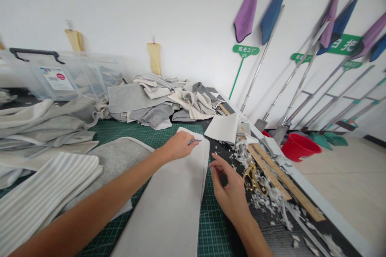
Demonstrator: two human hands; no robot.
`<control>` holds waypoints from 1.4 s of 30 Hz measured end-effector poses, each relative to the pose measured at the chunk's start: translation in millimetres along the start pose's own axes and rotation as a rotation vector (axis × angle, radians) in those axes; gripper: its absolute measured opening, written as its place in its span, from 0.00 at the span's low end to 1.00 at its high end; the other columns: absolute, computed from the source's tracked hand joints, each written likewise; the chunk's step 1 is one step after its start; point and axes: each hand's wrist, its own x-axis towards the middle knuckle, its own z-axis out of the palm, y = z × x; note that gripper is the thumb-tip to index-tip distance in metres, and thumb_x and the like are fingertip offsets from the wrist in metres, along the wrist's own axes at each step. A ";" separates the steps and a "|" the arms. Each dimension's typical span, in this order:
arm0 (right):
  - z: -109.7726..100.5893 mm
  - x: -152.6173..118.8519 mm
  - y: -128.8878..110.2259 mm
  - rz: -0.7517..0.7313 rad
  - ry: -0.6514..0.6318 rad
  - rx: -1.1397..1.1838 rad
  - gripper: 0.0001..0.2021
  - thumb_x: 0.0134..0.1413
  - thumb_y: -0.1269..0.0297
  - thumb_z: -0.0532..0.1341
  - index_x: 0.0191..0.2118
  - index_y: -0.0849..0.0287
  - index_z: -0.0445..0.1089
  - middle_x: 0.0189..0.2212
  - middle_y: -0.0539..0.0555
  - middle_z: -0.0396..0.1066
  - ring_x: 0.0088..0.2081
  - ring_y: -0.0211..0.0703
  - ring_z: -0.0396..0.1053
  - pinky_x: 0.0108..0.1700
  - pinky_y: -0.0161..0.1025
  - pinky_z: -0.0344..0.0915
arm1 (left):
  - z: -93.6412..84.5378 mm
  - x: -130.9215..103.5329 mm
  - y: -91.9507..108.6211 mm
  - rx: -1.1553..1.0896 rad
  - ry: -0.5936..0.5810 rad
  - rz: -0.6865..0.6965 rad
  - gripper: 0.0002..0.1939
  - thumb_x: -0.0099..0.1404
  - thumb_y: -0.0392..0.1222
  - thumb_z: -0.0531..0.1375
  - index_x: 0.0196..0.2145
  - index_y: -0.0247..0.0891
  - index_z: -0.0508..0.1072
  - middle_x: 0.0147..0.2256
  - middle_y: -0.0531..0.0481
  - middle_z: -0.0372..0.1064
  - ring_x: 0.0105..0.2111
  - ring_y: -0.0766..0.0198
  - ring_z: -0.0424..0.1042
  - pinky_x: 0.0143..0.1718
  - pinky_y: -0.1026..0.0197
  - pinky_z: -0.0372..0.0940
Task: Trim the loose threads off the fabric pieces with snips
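Note:
My left hand [179, 145] is closed on a small dark pointed tool [194, 141] over the far end of a long light-grey folded fabric [177, 196]. The tool's kind is too small to make out. My right hand [227, 182] stands just right of the fabric's edge, its fingers apart and slightly curled, with nothing seen in them. The fabric lies lengthwise on a green gridded cutting mat [212, 217]. Gold-handled scissors [255, 178] rest on the table to the right of my right hand.
Fabric piles [144, 102] stand at the back, striped cloth [60, 188] at the left. A clear plastic bin [60, 74] is behind. Wooden rulers [271, 172] lie at the right among fabric scraps [265, 204]. A red bucket [301, 146] and mops stand beyond the table's edge.

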 end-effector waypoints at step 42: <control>0.4 3.3 9.4 0.038 0.004 -0.045 0.18 0.59 0.64 0.55 0.54 0.60 0.66 0.37 0.54 0.74 0.35 0.42 0.72 0.44 0.44 0.70 | -60.3 -243.9 71.2 -0.085 -0.068 -0.095 0.13 0.69 0.49 0.54 0.48 0.48 0.73 0.44 0.50 0.75 0.40 0.59 0.75 0.42 0.61 0.70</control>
